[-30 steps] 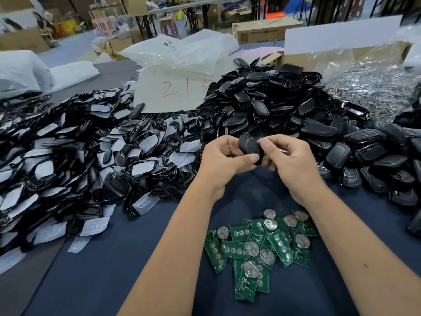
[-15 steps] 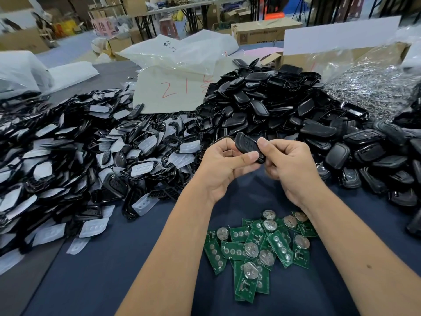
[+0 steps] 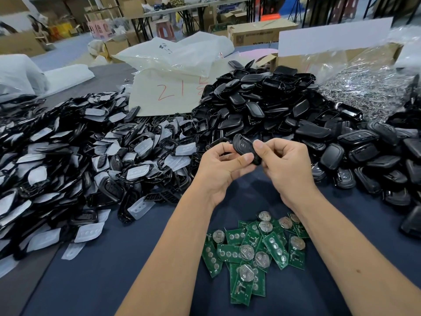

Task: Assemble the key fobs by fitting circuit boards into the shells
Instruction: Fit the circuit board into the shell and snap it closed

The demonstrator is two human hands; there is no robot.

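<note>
Both hands, left (image 3: 222, 165) and right (image 3: 286, 165), pinch one glossy black plastic key fob shell (image 3: 245, 148) between thumbs and fingertips (held above the bench (image 3: 114, 281)). Green circuit boards with silver coin cells (image 3: 255, 249) lie heaped just below the wrists.

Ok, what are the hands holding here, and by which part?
Both hands hold one black key fob. The left hand pinches its near edge with the thumb; the right hand pinches its right end.

The scene is lit evenly and softly from overhead. Glare is thrown off the plastic bag (image 3: 364, 87) (silvery contents); beyond it, lines are bowed by wide-angle distortion.
</note>
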